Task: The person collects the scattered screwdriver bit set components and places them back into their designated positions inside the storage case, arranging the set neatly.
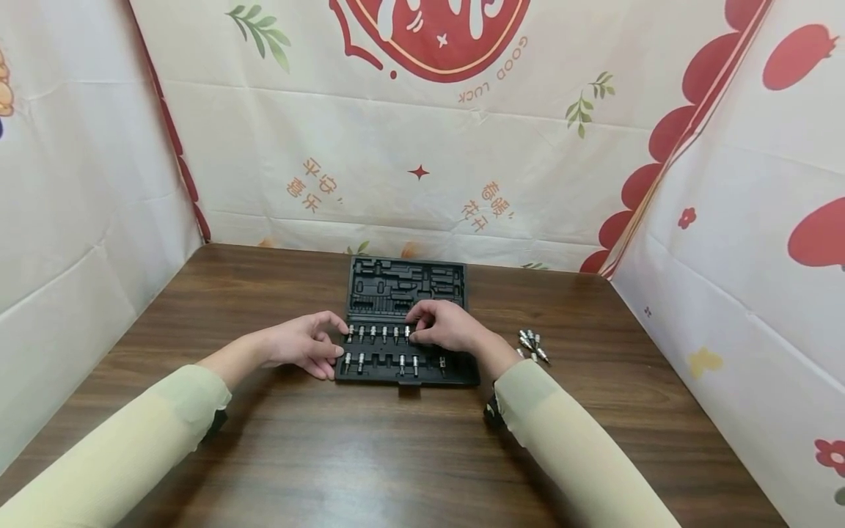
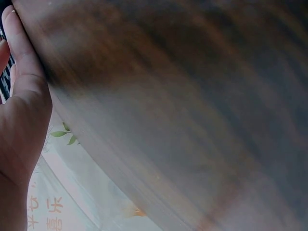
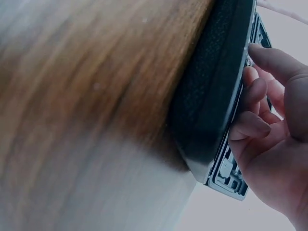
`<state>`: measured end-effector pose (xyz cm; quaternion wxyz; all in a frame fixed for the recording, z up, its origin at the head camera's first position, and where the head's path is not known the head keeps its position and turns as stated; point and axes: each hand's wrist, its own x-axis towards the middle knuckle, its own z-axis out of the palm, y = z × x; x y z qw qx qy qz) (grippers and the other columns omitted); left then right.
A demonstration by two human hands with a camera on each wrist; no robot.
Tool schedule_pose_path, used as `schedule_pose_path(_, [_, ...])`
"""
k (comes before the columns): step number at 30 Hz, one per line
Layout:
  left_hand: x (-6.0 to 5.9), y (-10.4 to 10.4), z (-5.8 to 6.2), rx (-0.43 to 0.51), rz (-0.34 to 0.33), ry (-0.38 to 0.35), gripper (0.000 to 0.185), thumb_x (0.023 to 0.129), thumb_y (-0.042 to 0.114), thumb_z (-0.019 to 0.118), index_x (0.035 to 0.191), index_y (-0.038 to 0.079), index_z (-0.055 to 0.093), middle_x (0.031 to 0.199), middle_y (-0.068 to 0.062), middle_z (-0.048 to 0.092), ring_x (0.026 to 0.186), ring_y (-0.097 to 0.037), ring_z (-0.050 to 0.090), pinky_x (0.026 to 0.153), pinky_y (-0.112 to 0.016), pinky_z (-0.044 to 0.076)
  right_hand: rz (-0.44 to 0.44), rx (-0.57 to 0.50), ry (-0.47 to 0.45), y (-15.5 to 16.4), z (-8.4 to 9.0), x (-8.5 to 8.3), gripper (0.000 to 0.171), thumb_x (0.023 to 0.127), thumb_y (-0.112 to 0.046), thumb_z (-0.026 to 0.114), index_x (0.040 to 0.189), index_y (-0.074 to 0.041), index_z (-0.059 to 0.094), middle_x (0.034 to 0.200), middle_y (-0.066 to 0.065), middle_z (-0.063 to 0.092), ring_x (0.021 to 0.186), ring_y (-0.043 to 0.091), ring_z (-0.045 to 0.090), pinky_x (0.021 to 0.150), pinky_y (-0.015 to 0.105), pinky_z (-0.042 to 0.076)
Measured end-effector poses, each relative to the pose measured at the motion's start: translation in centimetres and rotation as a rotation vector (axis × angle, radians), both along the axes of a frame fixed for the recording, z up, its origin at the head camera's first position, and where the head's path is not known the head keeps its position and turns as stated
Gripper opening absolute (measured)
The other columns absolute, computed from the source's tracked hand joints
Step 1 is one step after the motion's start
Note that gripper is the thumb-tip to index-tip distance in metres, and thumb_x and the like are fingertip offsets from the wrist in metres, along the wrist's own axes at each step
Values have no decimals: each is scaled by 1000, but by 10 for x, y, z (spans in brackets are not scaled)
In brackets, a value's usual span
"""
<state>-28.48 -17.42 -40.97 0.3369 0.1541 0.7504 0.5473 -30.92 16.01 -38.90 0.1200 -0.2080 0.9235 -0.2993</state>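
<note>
A black tool case [image 1: 389, 372] lies unfolded on the table, with silver bit sockets in two rows in its near half. My right hand [image 1: 449, 326] reaches over the case and pinches a bit socket [image 1: 407, 331] at the right end of the upper row. In the right wrist view, the curled fingers of that hand [image 3: 279, 110] are over the case's side, and the socket is mostly hidden. My left hand [image 1: 305, 343] lies at the case's left edge, its thumb and forefinger touching the rim. Only part of it [image 2: 24, 101] appears in the left wrist view.
Several loose bit sockets [image 1: 533, 345] lie in a small pile on the wooden table [image 1: 317, 455], right of the case. The case's moulded lid [image 1: 383, 282] lies open towards the back. Printed cloth walls [image 1: 422, 132] enclose the table at the back and sides.
</note>
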Motion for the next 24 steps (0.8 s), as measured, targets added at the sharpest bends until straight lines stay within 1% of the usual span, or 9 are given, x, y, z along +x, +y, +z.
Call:
schedule_pose_path(7, [1, 0, 2, -10, 3, -7, 53, 110, 8, 65, 154, 3, 35, 97, -17, 66, 82, -24, 79, 77, -38, 72, -8, 23, 45, -1, -5, -3, 16, 103, -23, 81, 118, -24, 77, 92, -2, 68, 82, 15, 59, 79, 33, 51])
schedule_pose_path(11, [0, 1, 2, -6, -12, -3, 53, 111, 9, 65, 154, 3, 36, 99, -17, 67, 83, -24, 80, 78, -39, 72, -23, 43, 57, -1, -5, -3, 13, 102, -22, 81, 115, -25, 79, 90, -2, 67, 80, 15, 58, 76, 32, 50])
schedule_pose_path(13, [0, 1, 2, -4, -12, 2, 53, 110, 9, 65, 154, 3, 36, 98, -17, 67, 83, -24, 79, 78, -39, 72, -23, 47, 66, -1, -5, -3, 11, 102, -21, 81, 112, -24, 80, 91, -2, 69, 82, 14, 59, 77, 32, 51])
schedule_pose_path(16, [-1, 1, 1, -5, -6, 8, 53, 110, 9, 66, 153, 3, 36, 97, -17, 67, 82, -24, 79, 77, -38, 72, -18, 52, 72, -4, -2, -3, 8, 102, -21, 81, 110, -22, 81, 97, -3, 74, 86, 14, 62, 82, 33, 55])
schedule_pose_path(18, [-1, 0, 1, -6, -4, 6, 53, 110, 9, 66, 153, 3, 36, 97, -17, 67, 82, -24, 79, 77, -38, 72, -18, 60, 72, -6, 0, -3, 7, 102, -21, 81, 108, -21, 83, 104, -4, 78, 91, 13, 65, 87, 35, 58])
schedule_pose_path(21, [0, 0, 1, -6, -5, 2, 53, 110, 9, 66, 153, 3, 35, 98, -17, 67, 82, -23, 79, 77, -37, 72, -34, 80, 71, -9, 1, -2, 8, 102, -21, 81, 108, -22, 85, 116, -2, 80, 103, 15, 69, 96, 40, 61])
schedule_pose_path(24, [0, -1, 0, -6, -4, -1, 53, 110, 8, 66, 153, 3, 35, 98, -17, 67, 82, -23, 79, 77, -36, 72, -36, 114, 81, -10, 2, -2, 11, 102, -23, 81, 112, -22, 87, 124, 0, 80, 116, 19, 71, 104, 45, 62])
